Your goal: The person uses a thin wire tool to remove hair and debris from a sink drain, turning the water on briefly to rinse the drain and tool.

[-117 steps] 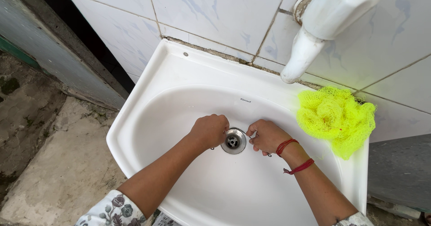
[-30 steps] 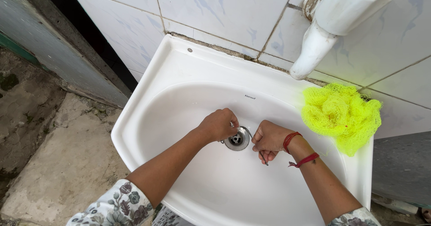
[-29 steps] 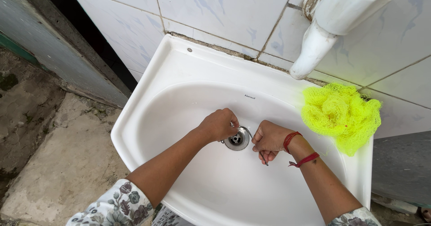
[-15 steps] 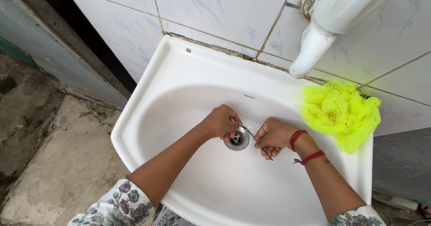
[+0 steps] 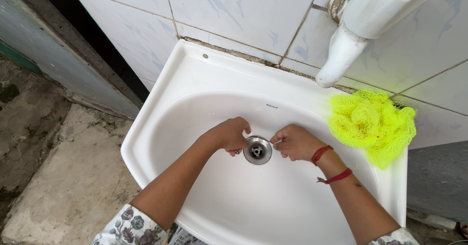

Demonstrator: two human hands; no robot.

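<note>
While both fists stay closed, left hand and right hand pinching a thin wire across the steel drain in the white basin, work looks midway, wire not yet freed.

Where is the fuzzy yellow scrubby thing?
In the head view, the yellow mesh scrubber sits on the sink rim's right back corner, under the white tap.

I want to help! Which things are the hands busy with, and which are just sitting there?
Busy with: left hand, right hand, thin wire, metal drain, white sink.

Just sitting: yellow net scrubber, white tap.
</note>
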